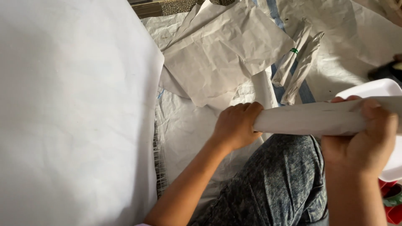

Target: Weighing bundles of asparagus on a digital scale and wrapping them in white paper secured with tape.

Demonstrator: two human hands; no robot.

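**Both hands on a rolled paper tube**

Your left hand [235, 125] is closed in a fist around the left end of a rolled paper tube [310, 117], fingers curled tight over it. Your right hand [362, 138] grips the same roll further right, thumb on top and fingers wrapped round it. The roll lies nearly level across the middle of the scene, just above your knee in mottled blue jeans [280, 180].

To the left, a large white sheet [71, 117] covers most of the view. Beyond your hands, loose crumpled paper sheets [226, 54] lie on a woven white ground cloth [188, 125]. Further right, two finished paper-wrapped bundles [299, 62] lie side by side, one with a small green band. A white foam tray [379, 88] sits behind your right hand, touching or just beside the roll; you cannot tell which. Something red [391, 201] shows at the near right corner.
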